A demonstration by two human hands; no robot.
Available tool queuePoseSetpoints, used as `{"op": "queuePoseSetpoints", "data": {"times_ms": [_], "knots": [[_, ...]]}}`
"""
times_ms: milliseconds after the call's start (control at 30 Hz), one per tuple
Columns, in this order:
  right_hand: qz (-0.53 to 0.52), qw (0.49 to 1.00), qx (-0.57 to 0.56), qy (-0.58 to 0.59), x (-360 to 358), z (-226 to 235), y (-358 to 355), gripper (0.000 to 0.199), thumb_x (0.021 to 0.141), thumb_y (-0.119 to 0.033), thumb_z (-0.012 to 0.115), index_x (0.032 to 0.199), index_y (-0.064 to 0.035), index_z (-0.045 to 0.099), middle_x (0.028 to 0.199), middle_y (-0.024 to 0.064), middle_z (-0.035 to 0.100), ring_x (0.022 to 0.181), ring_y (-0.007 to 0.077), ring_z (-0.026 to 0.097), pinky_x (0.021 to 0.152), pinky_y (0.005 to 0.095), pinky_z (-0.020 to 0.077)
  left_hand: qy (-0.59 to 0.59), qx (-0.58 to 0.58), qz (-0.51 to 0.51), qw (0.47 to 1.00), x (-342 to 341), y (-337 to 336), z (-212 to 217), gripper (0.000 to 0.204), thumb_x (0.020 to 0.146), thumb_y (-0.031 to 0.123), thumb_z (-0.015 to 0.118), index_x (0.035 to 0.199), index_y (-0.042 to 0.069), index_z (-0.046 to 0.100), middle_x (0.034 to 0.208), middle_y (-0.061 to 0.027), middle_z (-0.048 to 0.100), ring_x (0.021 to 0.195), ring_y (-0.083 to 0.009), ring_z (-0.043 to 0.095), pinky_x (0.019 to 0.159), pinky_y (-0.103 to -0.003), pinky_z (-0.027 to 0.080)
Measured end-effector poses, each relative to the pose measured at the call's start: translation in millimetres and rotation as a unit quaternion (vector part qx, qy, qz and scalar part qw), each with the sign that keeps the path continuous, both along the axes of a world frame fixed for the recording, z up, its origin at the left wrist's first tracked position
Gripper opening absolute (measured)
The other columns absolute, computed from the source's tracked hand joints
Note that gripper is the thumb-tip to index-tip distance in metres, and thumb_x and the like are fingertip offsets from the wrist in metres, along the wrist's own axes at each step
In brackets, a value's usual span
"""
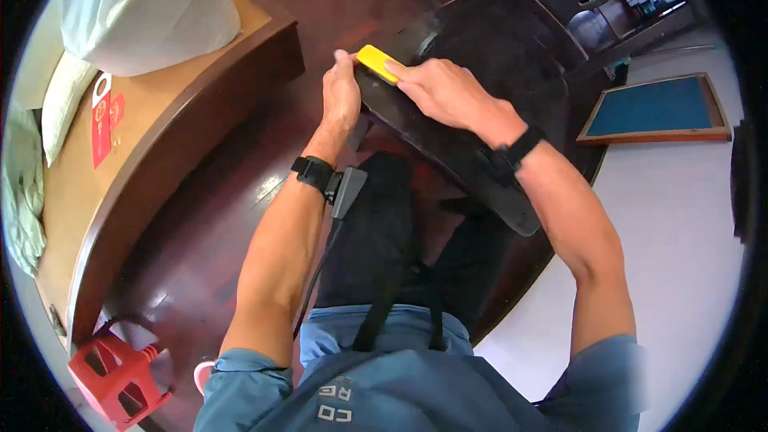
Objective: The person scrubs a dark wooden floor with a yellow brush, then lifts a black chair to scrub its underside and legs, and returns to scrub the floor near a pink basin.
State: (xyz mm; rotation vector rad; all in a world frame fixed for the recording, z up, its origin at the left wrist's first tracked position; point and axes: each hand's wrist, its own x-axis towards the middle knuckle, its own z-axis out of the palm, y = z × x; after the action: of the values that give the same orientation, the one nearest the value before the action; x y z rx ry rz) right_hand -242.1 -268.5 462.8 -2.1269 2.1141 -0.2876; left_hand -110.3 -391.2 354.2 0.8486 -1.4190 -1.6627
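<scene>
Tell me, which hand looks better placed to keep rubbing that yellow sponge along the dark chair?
Probably the right hand: its fingers lie on the yellow sponge, pressing it to the chair. The left hand only grips the chair's edge beside it.

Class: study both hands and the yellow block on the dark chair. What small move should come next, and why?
Probably draw the yellow block along the chair back's edge: the right hand presses it there while the left hand steadies that edge.
</scene>
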Motion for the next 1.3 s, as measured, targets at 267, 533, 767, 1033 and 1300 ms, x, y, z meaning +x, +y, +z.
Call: {"op": "queuePoseSetpoints", "data": {"times_ms": [267,533,767,1033,1300], "knots": [[-0.006,0.999,0.032,-0.032,0.8,14.0,77.5,0.031,0.103,-0.024,0.055,0.131,-0.0175,0.068,0.082,0.0242,0.07,0.075,0.0448,0.07,0.062,0.0555,0.0549,0.039,0.069,0.061,0.995,-6.4,1.4,-0.5,0.087,0.112,0.057,0.017,0.115,-0.006,0.076,0.111,-0.0172,0.076,0.105,-0.0259,0.068,0.103,-0.036,0.047],[-0.02,0.997,0.025,-0.074,10.6,2.7,45.7,0.028,0.105,-0.029,0.053,0.123,-0.0154,0.07,0.082,0.0237,0.069,0.075,0.0466,0.068,0.063,0.055,0.0551,0.026,0.012,0.073,0.997,4.2,-10.1,-14.3,0.085,0.113,0.055,0.018,0.112,-0.008,0.077,0.107,-0.0194,0.076,0.103,-0.0267,0.069,0.101,-0.037,0.048],[0.002,0.999,-0.042,-0.002,23.1,0.4,34.3,0.031,0.105,-0.032,0.053,0.108,-0.0091,0.074,0.074,0.0228,0.07,0.067,0.0438,0.069,0.057,0.0555,0.0538,0.037,-0.007,0.084,0.996,-3.8,-14.3,-21.2,0.085,0.113,0.053,0.019,0.11,-0.008,0.077,0.106,-0.0199,0.077,0.102,-0.027,0.069,0.102,-0.038,0.048],[-0.121,0.992,-0.024,0.005,45.8,-9.2,141.7,0.031,0.106,-0.026,0.05,0.132,-0.0186,0.065,0.068,0.0179,0.067,0.059,0.0391,0.068,0.051,0.0533,0.0532,-0.075,-0.128,0.093,0.985,13.2,-14.4,-1.8,0.064,0.111,0.039,0.033,0.109,-0.005,0.079,0.097,-0.0135,0.076,0.094,-0.0196,0.066,0.093,-0.035,0.049],[-0.411,0.909,0.07,0.02,67.3,6.9,248.6,0.029,0.105,-0.026,0.053,0.127,-0.0184,0.071,0.08,0.0191,0.071,0.072,0.0421,0.07,0.06,0.0509,0.0556,0.015,-0.084,0.053,0.995,-2.3,-9.7,-3.0,0.033,0.102,0.019,0.059,0.113,-0.007,0.077,0.106,-0.0088,0.076,0.098,-0.0158,0.067,0.093,-0.028,0.05]]}}
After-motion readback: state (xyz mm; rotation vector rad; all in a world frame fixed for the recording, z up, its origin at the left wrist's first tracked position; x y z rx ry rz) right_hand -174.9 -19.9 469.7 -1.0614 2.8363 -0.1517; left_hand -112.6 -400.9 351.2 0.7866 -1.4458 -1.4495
